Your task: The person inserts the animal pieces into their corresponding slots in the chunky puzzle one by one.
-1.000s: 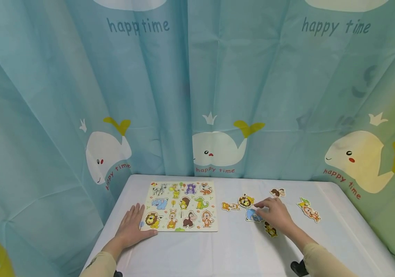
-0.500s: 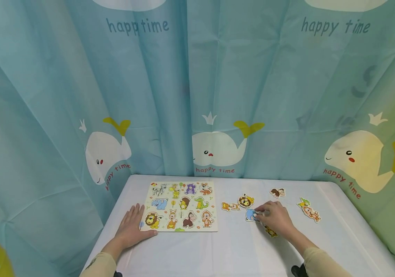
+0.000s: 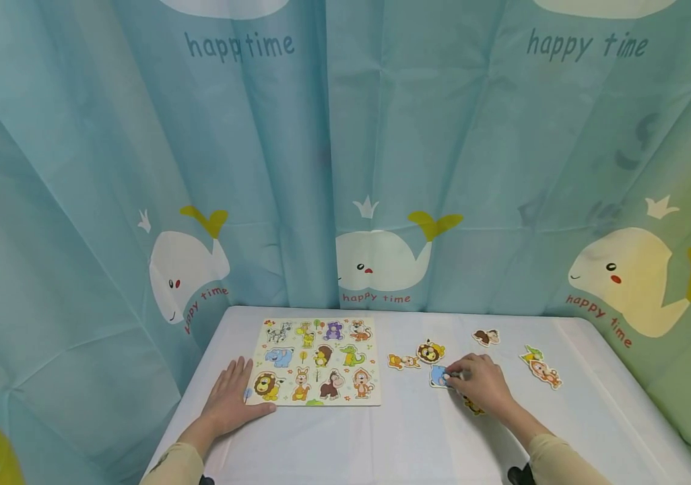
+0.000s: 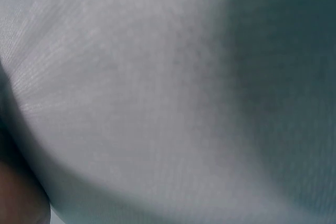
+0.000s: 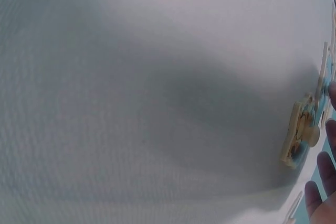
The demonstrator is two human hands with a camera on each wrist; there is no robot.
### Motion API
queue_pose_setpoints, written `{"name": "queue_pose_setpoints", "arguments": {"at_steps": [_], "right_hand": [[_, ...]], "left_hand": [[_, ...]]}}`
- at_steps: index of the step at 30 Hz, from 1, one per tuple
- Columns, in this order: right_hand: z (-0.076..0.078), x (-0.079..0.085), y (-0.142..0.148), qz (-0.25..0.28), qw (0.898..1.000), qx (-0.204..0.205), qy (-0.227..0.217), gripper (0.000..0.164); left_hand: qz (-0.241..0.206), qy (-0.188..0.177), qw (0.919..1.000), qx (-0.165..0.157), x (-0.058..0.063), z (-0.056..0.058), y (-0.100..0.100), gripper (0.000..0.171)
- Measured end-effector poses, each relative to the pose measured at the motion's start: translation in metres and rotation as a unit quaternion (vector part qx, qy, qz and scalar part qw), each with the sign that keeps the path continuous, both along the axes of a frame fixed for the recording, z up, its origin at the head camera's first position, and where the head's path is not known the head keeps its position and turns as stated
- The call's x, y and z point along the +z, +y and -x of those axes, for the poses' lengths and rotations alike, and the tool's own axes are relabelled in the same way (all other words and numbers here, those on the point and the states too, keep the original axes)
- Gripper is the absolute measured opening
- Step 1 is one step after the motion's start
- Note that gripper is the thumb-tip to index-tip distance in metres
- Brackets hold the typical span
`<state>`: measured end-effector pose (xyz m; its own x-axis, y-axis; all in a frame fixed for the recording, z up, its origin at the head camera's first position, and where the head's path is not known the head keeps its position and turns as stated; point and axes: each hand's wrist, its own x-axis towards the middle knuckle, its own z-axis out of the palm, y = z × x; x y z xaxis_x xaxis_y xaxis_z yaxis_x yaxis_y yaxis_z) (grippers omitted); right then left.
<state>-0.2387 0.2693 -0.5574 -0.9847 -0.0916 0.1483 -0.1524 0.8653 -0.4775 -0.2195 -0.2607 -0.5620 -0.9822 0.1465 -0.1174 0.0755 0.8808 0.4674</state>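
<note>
In the head view, my left hand (image 3: 230, 396) lies flat at the lower left corner of an animal puzzle board (image 3: 376, 397), its thumb along the front edge. To the right of the board, my right hand (image 3: 483, 382) pinches the small knob of a blue elephant puzzle piece (image 3: 438, 376) that rests on the table. Part of that piece is hidden by the fingers. Beneath this hand a yellow-and-brown piece (image 3: 474, 405) is half covered; its wooden knob (image 5: 312, 136) shows in the right wrist view. A lion piece (image 3: 430, 351) lies just behind the elephant piece.
An orange animal piece (image 3: 403, 362) lies between board and lion. Farther back is a dark brown piece (image 3: 486, 337). A green piece (image 3: 531, 355) and a monkey piece (image 3: 544, 374) sit together at the right. A blue curtain (image 3: 357, 135) hangs behind the white table (image 3: 333, 444).
My right hand has come down slightly and its fingers have closed on the elephant piece's knob. The left hand and the board have stayed in place.
</note>
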Motion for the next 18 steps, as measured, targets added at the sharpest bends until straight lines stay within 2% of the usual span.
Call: {"name": "queue_pose_setpoints", "arguments": {"at_steps": [9,18], "right_hand": [[-0.0006,-0.0016,0.0004,0.004,1.000,0.000,0.003,0.007],[0.0009,-0.0048,0.0002,0.005,1.000,0.002,0.009,0.007]], "left_hand": [[-0.006,0.015,0.9999,0.000,-0.0032,0.0019,0.0001,0.125],[0.002,-0.001,1.0000,0.001,-0.0006,0.0008,0.0000,0.125]]}}
